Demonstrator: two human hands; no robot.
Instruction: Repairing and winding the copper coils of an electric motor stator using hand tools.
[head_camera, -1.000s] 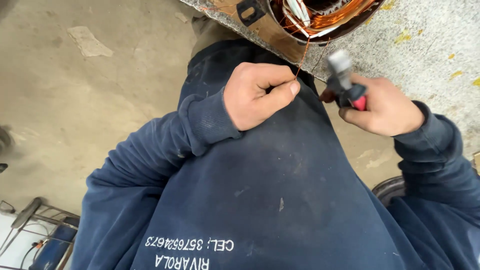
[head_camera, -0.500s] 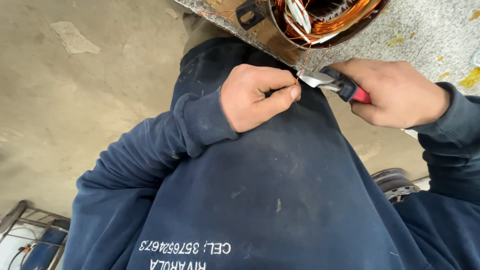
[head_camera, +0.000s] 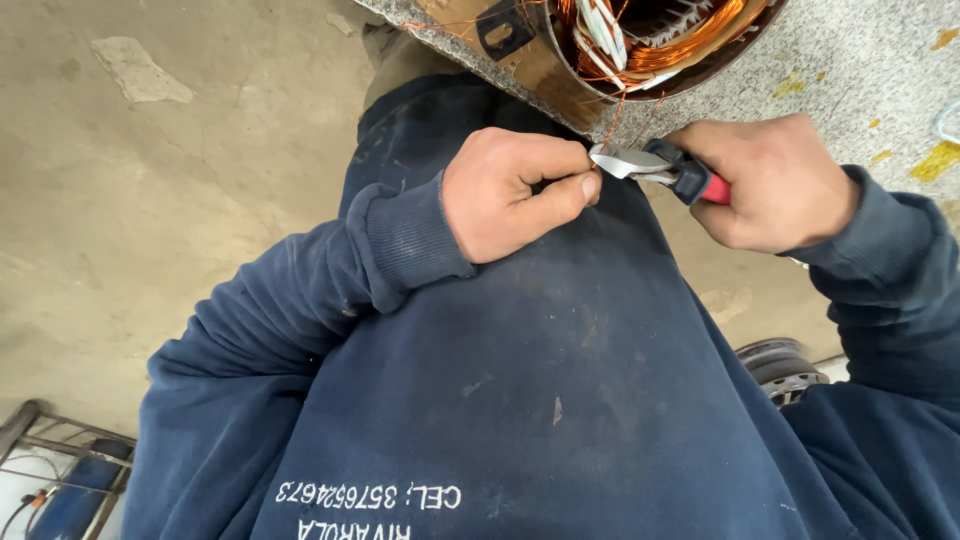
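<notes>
A motor stator (head_camera: 640, 45) with copper windings sits at the top on a grey speckled bench (head_camera: 860, 70). A thin copper wire (head_camera: 612, 118) hangs down from it. My left hand (head_camera: 515, 192) is closed, pinching the lower end of that wire between thumb and finger. My right hand (head_camera: 775, 180) grips red-and-black handled cutting pliers (head_camera: 650, 165). The metal jaws point left and meet the wire right beside my left fingertips. Both arms wear dark blue sleeves.
A bare concrete floor (head_camera: 150, 200) spreads to the left. A metal frame with a blue container (head_camera: 60, 480) stands at the bottom left. A dark round metal part (head_camera: 785, 365) lies on the floor at the lower right.
My right hand swung the pliers from upright beside the stator to pointing left, bringing the jaws onto the wire at my left fingertips. The left hand stayed pinched on the wire.
</notes>
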